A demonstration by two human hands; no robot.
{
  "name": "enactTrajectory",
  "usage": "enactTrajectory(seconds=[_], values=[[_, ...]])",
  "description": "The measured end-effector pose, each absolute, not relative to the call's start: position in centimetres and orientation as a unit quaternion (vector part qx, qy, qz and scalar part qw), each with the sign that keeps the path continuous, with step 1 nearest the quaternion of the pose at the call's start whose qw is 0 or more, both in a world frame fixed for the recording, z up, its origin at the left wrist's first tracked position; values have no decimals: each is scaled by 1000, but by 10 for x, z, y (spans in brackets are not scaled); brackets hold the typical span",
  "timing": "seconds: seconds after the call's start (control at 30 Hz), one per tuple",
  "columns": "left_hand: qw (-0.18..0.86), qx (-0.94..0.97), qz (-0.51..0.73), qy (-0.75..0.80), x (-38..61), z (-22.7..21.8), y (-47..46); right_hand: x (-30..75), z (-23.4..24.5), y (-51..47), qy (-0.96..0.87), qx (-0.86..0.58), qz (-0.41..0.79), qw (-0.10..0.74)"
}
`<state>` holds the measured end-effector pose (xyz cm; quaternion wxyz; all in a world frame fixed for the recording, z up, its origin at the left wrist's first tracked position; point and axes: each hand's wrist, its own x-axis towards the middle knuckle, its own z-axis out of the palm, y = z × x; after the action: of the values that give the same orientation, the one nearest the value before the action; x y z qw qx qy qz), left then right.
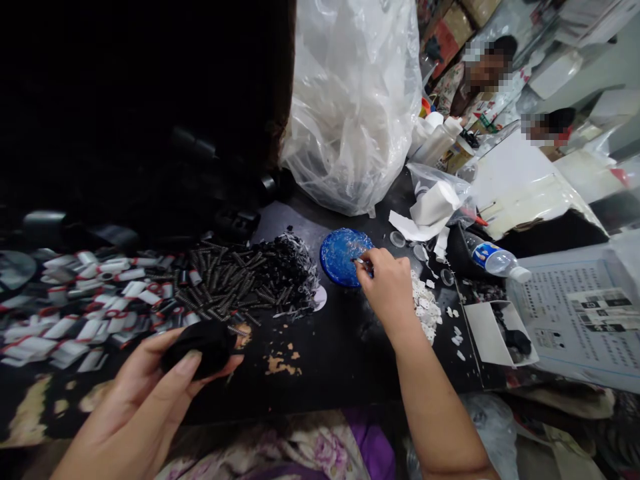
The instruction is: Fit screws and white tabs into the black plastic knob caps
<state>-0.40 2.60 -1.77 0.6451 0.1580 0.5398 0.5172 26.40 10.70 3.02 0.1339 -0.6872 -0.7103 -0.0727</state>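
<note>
My left hand (145, 393) is closed around a black rounded part (203, 348) near the table's front edge; its exact kind does not show. Over the blue round lid (336, 257), which is coated with a clear, shiny gel, my right hand (387, 283) pinches a small dark piece (359, 262), too small to name. Left of the lid lies a heap of small black parts (295, 273), with a pile of metal springs (220, 270) beside it. Farther left are many white and grey cylinders with red rings (107, 287). Small white flat pieces (425, 303) lie partly behind my right wrist.
A large clear plastic bag (355, 100) stands behind the lid. To the right are a tissue roll (435, 200), a water bottle (495, 259), a small white box (500, 330) and a printed sheet (575, 313). Two people (453, 87) are at the back right.
</note>
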Motion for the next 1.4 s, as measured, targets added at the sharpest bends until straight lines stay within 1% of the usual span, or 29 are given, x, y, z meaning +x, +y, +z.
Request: enactTrajectory(seconds=[0.07,0.17,0.23,0.3,0.4,0.43,0.5,0.73,0.87,0.97,1.07,1.17,1.27,1.33,1.4], values=[[648,158,516,537,-3,-13,26,265,32,104,-701,-692,-61,157],[638,169,526,537,2,-14,24,264,38,95,-669,-701,1,246],[641,167,537,522,7,-15,22,257,41,86,-638,-695,81,320],[671,143,528,501,15,-12,20,245,42,76,-596,-679,187,385],[738,108,494,447,23,-2,22,219,44,61,-540,-637,337,434],[757,101,487,425,25,2,24,210,46,57,-537,-622,369,434],[785,81,478,386,25,8,27,196,50,50,-554,-602,392,421],[813,18,472,340,19,12,23,178,59,41,-635,-597,327,365],[805,69,480,341,20,10,19,177,59,40,-649,-593,331,342],[738,159,516,404,17,7,14,176,61,38,-667,-585,328,324],[687,249,518,445,11,2,10,177,64,35,-695,-574,306,306],[706,267,494,432,6,2,10,178,67,32,-723,-549,297,297],[756,219,468,403,5,6,11,180,70,29,-744,-532,284,289],[781,177,459,386,5,7,9,182,72,28,-734,-538,313,271],[804,151,443,366,2,7,5,184,72,27,-703,-520,414,252]])
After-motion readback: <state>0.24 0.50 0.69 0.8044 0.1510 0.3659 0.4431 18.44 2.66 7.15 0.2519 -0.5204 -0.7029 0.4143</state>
